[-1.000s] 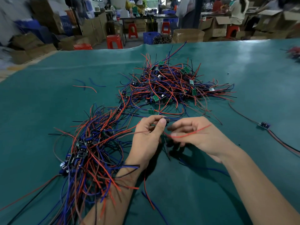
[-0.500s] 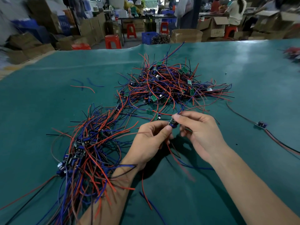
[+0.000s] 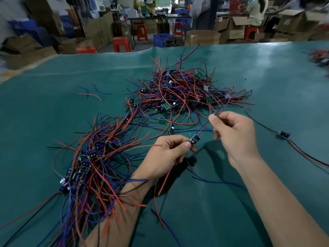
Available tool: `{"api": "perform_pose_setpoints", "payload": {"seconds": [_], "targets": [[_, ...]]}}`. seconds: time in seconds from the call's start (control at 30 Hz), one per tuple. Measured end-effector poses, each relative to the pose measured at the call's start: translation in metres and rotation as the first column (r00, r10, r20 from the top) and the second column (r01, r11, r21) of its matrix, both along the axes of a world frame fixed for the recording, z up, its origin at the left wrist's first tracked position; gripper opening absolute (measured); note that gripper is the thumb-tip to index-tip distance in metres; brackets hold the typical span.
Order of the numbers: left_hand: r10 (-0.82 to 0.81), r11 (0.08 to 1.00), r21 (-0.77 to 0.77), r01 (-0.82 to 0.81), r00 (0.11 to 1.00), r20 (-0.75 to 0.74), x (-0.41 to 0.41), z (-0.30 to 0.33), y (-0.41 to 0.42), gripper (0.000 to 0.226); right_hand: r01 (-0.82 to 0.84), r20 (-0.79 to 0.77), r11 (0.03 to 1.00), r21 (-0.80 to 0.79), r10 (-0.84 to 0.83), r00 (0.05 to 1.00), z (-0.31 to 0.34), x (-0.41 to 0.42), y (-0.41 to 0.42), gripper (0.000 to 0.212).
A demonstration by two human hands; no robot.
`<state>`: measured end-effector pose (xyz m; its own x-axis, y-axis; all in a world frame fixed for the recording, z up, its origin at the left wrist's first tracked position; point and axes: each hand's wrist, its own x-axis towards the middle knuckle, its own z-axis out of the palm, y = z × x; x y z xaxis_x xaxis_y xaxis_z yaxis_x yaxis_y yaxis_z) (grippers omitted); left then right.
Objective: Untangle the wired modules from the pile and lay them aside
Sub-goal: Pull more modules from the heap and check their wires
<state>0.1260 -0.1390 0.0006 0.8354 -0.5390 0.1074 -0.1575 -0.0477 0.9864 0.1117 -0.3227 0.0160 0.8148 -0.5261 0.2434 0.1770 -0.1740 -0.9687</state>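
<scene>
Background at the top of the frame is blurred; cardboard boxes and red stools can be made out, box contents not. A red-and-dark cluster at the upper right edge is cut off and smeared.

Left hand, lower centre: thumb and curled fingers pinch a small dark-blue module, held above the table. Its thin leads run up and right, taut, to the right hand, where thumb and forefinger pinch them; remaining fingers curled.

Tangled pile, upper centre: flexible red, blue and black wires, small green boards. Second heap at lower left drapes over the left forearm. One module lies apart at the right edge. Table cover is smooth, teal, slightly glossy.
</scene>
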Motion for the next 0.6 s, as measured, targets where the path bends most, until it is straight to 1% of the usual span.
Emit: {"api": "perform_pose_setpoints", "payload": {"seconds": [0.03, 0.13, 0.2, 0.27, 0.3, 0.33, 0.37, 0.4, 0.43, 0.47, 0.5, 0.53, 0.57, 0.6], "targets": [[-0.01, 1.0, 0.001, 0.01, 1.0, -0.001, 0.0, 0.0, 0.0, 0.025, 0.052, 0.016, 0.999, -0.002, -0.052, 0.999, 0.001, 0.001, -0.006, 0.021], [-0.026, 1.0, 0.016, 0.026, 1.0, -0.005, -0.001, 0.0, -0.001, 0.025, 0.173, 0.062, 0.978, 0.115, -0.181, 0.982, 0.002, 0.002, -0.022, 0.022], [-0.016, 1.0, 0.011, 0.016, 1.0, -0.014, -0.001, -0.001, -0.001, 0.025, 0.279, 0.066, 0.947, 0.159, -0.292, 0.954, 0.002, 0.002, -0.03, 0.022], [0.034, 0.999, -0.027, -0.034, 0.999, -0.028, 0.0, -0.002, -0.001, 0.025, 0.394, 0.06, 0.895, 0.212, -0.414, 0.908, 0.002, 0.002, -0.037, 0.018], [0.068, 0.996, -0.056, -0.07, 0.997, -0.041, 0.0, -0.003, -0.001, 0.024, 0.425, 0.049, 0.874, 0.237, -0.448, 0.893, 0.003, 0.001, -0.039, 0.016], [0.097, 0.991, -0.084, -0.102, 0.994, -0.055, 0.001, -0.003, -0.001, 0.023, 0.421, 0.024, 0.873, 0.247, -0.44, 0.898, 0.004, 0.0, -0.039, 0.016], [0.116, 0.987, -0.105, -0.122, 0.991, -0.065, 0.002, -0.004, -0.001, 0.022, 0.374, -0.015, 0.896, 0.238, -0.381, 0.924, 0.004, -0.001, -0.037, 0.019], [0.127, 0.984, -0.115, -0.134, 0.99, -0.068, 0.002, -0.004, -0.001, 0.021, 0.276, -0.064, 0.938, 0.209, -0.268, 0.961, 0.004, -0.003, -0.031, 0.021], [0.132, 0.983, -0.121, -0.139, 0.989, -0.068, 0.002, -0.005, -0.002, 0.02, 0.135, -0.118, 0.978, 0.158, -0.117, 0.986, 0.003, -0.004, -0.022, 0.021], [0.129, 0.983, -0.126, -0.137, 0.989, -0.067, 0.002, -0.005, -0.002, 0.019, -0.033, -0.164, 0.995, 0.099, 0.049, 0.985, 0.003, -0.006, -0.011, 0.02], [0.118, 0.983, -0.133, -0.126, 0.991, -0.068, 0.001, -0.004, -0.002, 0.018, -0.192, -0.196, 0.98, 0.049, 0.198, 0.96, 0.002, -0.008, 0.0, 0.018], [0.101, 0.984, -0.14, -0.11, 0.993, -0.069, 0.001, -0.004, -0.002, 0.018, -0.316, -0.206, 0.949, 0.007, 0.311, 0.928, 0.001, -0.01, 0.01, 0.017], [0.082, 0.986, -0.143, -0.091, 0.994, -0.068, 0.001, -0.003, -0.002, 0.018, -0.39, -0.195, 0.921, -0.031, 0.377, 0.906, -0.001, -0.011, 0.018, 0.016], [0.066, 0.987, -0.14, -0.075, 0.995, -0.069, 0.0, -0.002, -0.001, 0.018, -0.413, -0.175, 0.909, -0.06, 0.397, 0.901, -0.002, -0.011, 0.022, 0.013]]}}
